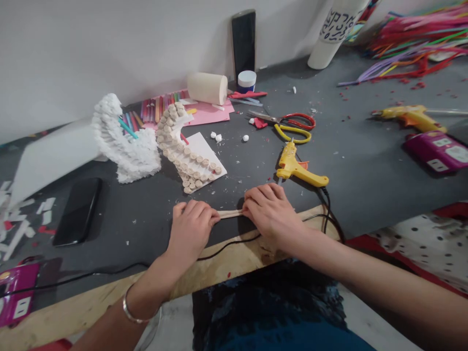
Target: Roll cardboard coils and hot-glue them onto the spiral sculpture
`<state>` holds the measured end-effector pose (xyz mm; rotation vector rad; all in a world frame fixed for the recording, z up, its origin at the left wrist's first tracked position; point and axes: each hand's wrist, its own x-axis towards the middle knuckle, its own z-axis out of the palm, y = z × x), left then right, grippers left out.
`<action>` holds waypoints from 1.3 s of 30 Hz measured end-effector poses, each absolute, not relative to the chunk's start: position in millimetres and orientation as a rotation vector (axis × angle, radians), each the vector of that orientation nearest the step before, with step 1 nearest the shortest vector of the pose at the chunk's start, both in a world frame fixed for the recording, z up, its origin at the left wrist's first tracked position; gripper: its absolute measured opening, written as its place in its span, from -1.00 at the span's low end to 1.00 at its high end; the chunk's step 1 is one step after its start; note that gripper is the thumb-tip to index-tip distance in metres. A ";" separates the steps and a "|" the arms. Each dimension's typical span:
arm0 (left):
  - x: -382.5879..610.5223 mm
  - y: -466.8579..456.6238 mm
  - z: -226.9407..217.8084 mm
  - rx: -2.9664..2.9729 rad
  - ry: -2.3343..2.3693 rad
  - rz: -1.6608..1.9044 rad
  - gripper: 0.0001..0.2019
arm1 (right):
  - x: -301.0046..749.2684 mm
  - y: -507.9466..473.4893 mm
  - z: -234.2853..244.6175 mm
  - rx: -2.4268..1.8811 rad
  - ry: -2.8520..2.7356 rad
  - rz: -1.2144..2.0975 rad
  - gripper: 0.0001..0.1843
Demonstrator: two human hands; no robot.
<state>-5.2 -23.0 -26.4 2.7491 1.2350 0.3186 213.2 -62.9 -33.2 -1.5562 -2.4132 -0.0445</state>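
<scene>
Hands, ours: left hand (190,229) and right hand (270,214) pinch a tan strip (230,213) from either end, over our dark desk (365,204), close to its wooden front edge (234,261). A yellow hot glue gun (298,168) lies just beyond the right hand; open desk runs rightward. Tan coils (190,163) sit curved along a white card (199,146).

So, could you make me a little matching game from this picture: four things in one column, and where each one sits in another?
Things:
1. tan strip
2. silver bangle
3. yellow glue gun
4. black smartphone

Places:
A. lying flat on the left of the table
B. held between the left hand and right hand
C. around the left wrist
D. lying just beyond the right hand

Right pairs: 1-B, 2-C, 3-D, 4-A.
</scene>
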 end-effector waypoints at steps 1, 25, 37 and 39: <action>-4.4 -22.6 -25.5 2.726 1.252 0.302 -0.80 | 212.3 -62.6 -32.5 -1.577 -2.421 -0.050 -0.72; -5.5 -32.2 -23.1 2.910 1.168 0.315 -0.85 | 216.7 -70.3 -37.3 -1.458 -2.338 -0.210 -0.84; 1.0 -24.5 -27.7 2.742 1.285 0.435 -0.78 | 223.4 -56.9 -47.2 -1.506 -2.197 0.060 -0.80; 1.8 -24.9 -26.7 2.727 1.291 0.418 -0.79 | 223.2 -56.0 -44.4 -1.534 -2.190 0.112 -0.82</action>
